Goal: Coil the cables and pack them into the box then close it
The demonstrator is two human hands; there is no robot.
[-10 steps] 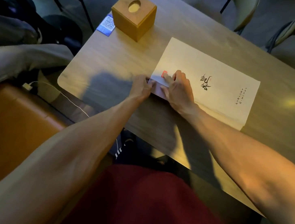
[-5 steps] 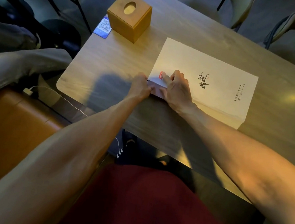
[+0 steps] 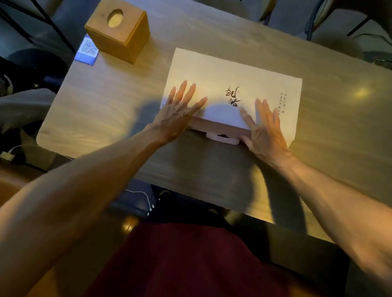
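Head view. Fingers [image 3: 189,95] of the left hand [image 3: 175,115] and the right hand [image 3: 266,131] lay straight and spread, gripping nothing, palms flat on the lid of the flat white rectangular cardboard box [image 3: 235,78]. The box sat on the wooden worktop [image 3: 236,174], long axis left to right, directly beneath both hands, neither nearer its front edge. A pale tab [image 3: 221,138] projected from that edge between the wrists, apparently untucked. No cables were visible, presumably because they were inside. Blur obscured the lid seam.

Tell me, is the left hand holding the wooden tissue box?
No, the left hand lies flat on the white box lid, apart from the tissue box.
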